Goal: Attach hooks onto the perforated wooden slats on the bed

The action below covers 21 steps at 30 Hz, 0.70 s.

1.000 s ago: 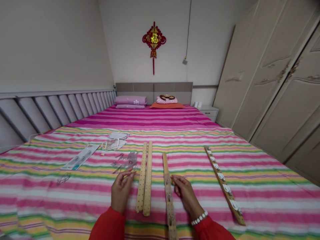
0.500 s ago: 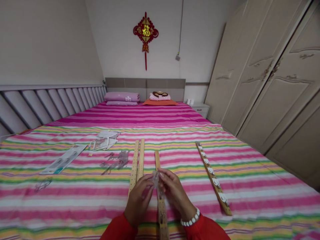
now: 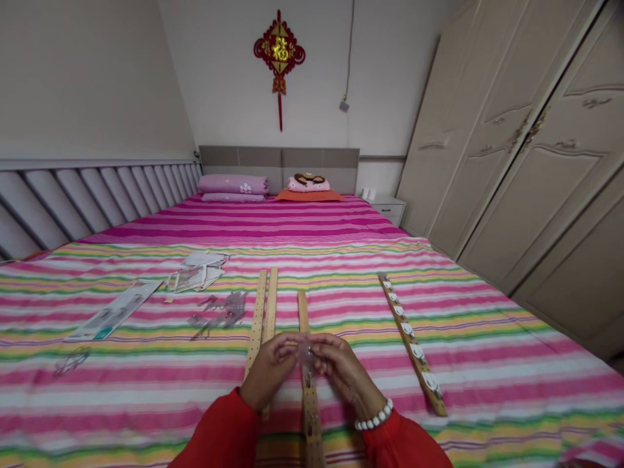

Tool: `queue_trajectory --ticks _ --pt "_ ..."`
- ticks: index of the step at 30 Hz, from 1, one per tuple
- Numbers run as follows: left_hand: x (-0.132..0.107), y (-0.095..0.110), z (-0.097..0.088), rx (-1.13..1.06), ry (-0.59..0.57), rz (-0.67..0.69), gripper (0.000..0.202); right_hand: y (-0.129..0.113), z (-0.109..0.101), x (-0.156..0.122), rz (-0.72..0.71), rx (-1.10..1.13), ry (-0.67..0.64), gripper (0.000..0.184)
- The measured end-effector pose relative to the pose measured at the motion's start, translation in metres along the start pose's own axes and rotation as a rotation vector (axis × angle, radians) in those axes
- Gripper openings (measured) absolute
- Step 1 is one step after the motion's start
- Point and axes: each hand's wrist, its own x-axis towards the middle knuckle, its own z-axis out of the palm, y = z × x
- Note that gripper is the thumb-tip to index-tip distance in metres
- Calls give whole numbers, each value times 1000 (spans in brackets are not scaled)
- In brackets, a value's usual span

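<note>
My left hand [image 3: 270, 369] and my right hand [image 3: 343, 369] meet over a narrow wooden strip [image 3: 303, 312]. Between their fingertips they pinch a small clear plastic piece [image 3: 305, 355], with what looks like a bit of metal on it. Both hands are closed on it, and its exact shape is partly hidden by the fingers. Small metal hooks [image 3: 311, 421] sit along the near part of the strip below my hands. Two more perforated wooden strips [image 3: 257, 312] lie just left of my left hand.
On the striped bedspread [image 3: 170, 390] lie a heap of clear pieces with metal hooks [image 3: 227, 312], several packets [image 3: 201, 270], a long packaged card [image 3: 114, 311] and metal rings [image 3: 72, 361]. To the right rests a wooden strip with white hooks [image 3: 408, 330].
My fingertips have come closer together around the clear piece, and both hands have moved slightly lower over the strip. The whole view has shifted a little.
</note>
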Motion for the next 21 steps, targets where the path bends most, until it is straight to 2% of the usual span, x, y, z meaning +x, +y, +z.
queue_trajectory --ticks 3,5,8,12,21 --pt "14 -1 4 -71 104 -95 49 0 0 10 -6 19 48 21" --pt "24 -4 6 -91 177 -120 55 0 0 18 -10 24 96 21" --pt "41 -13 8 -84 258 -126 46 0 2 28 -13 16 158 22" --pt "60 -23 4 -105 271 -168 39 -2 2 40 -18 -89 198 22" --pt "91 -36 1 -82 390 -282 23 2 -11 73 -166 -276 268 17"
